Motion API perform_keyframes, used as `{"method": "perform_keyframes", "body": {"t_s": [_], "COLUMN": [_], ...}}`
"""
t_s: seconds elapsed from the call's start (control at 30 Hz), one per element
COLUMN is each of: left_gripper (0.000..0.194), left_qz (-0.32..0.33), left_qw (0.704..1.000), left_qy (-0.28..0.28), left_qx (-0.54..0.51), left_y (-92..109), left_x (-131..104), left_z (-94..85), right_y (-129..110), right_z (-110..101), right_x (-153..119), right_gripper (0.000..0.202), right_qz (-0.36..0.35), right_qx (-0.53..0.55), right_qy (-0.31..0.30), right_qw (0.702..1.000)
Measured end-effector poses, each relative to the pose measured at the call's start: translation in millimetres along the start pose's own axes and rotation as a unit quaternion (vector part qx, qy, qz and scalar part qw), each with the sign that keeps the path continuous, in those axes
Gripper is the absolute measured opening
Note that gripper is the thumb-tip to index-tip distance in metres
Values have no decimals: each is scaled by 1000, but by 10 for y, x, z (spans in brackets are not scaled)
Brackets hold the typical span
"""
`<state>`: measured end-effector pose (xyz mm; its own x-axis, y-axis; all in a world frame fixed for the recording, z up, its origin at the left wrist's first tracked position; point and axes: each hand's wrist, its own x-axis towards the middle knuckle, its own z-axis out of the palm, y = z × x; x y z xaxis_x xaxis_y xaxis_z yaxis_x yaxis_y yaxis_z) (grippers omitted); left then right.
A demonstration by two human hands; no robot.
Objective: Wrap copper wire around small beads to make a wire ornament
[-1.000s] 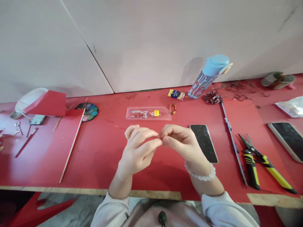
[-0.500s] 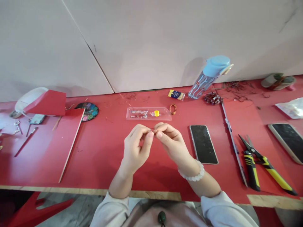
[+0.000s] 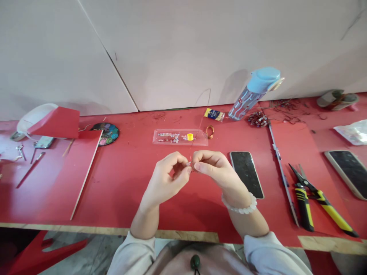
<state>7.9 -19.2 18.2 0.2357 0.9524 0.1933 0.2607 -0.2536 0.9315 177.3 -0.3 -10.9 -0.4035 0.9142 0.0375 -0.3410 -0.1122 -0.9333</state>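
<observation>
Head view: the left hand (image 3: 164, 181) pinches a tiny bead-like piece (image 3: 188, 164); at its three o'clock the right hand (image 3: 220, 172) is pinched closed, contents unclear. Thread (image 3: 190, 154) runs toward twelve; apparent bead-and-thread handling calls for steady fingertips

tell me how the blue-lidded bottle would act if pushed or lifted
The bottle looks tall and narrow, so a push near its blue lid would probably tip it. Its clear wall looks smooth and hard, so it is likely stiff, perhaps slippery.
</observation>
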Motion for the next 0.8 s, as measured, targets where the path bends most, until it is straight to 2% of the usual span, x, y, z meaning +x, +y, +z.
{"method": "perform_keyframes", "body": {"t_s": [0.1,0.2,0.33,0.43,0.53,0.67,0.73,0.8], "left_gripper": [16,30,37,38,39,40,41,42], "left_qz": [-25,-64,-79,-72,-69,-74,-87,-105], "left_qw": [997,982,956,951,951,950,947,941], "left_qy": [3,-18,-35,-32,-37,-32,-29,-34], "left_qx": [-75,-176,-280,-300,-299,-301,-309,-319], "left_y": [-21,-83,-202,-247,-240,-202,-184,-173], "left_x": [11,31,45,50,64,82,79,66], "left_z": [13,34,69,91,114,158,174,180], "right_y": [23,51,58,52,47,32,13,-9], "right_z": [1,8,19,27,44,82,91,88], "right_x": [7,4,-15,-22,-23,-34,-47,-62], "right_gripper": [35,32,20,19,20,25,26,25], "right_qz": [-9,-46,-134,-190,-229,-273,-274,-265], "right_qx": [-6,-16,-141,-239,-279,-315,-321,-310], "right_qy": [8,18,33,29,28,92,101,85], "right_qw": [1000,999,980,952,932,905,901,909]}}
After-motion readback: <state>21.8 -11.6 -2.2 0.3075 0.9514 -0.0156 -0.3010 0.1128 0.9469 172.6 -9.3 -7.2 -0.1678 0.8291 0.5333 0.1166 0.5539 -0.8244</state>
